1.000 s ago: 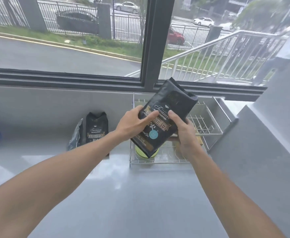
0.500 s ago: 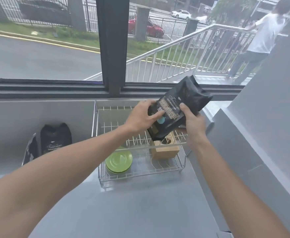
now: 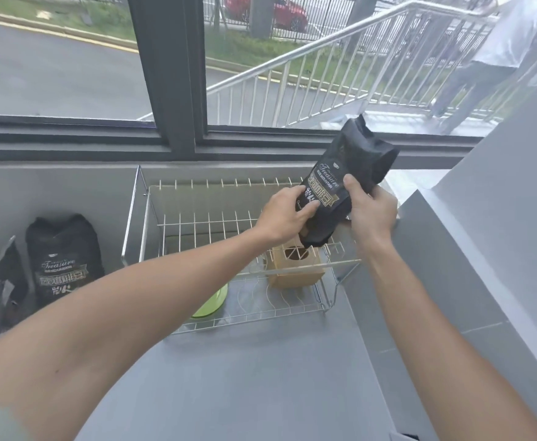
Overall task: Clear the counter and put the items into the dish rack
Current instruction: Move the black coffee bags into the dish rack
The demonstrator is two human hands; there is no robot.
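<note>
- Both hands grip 1 black coffee bag (image 3: pixel 340 189), tilted with its folded top leaning away to the right, above the right end of the wire dish rack (image 3: pixel 152 237).
- The left hand (image 3: pixel 284 214) closes on the bag's left edge, thumb lying across the printed label.
- The right hand (image 3: pixel 370 211) closes on the bag's right side, thumb pressed on the front just beside the label.
- Just below the hands, inside the rack, stands a tan cardboard box (image 3: pixel 296 268) with a round hole in its top; the bag's lower end hangs right over it, and contact cannot be told.
- Beneath the left forearm, a green plate (image 3: pixel 211 305) lies in the rack, partly hidden.
- Well to the left of the left hand, a 2nd black coffee bag (image 3: pixel 63 259) stands on the grey counter (image 3: pixel 245 377), with a clear-fronted pouch (image 3: pixel 3 288) just beside it.
</note>
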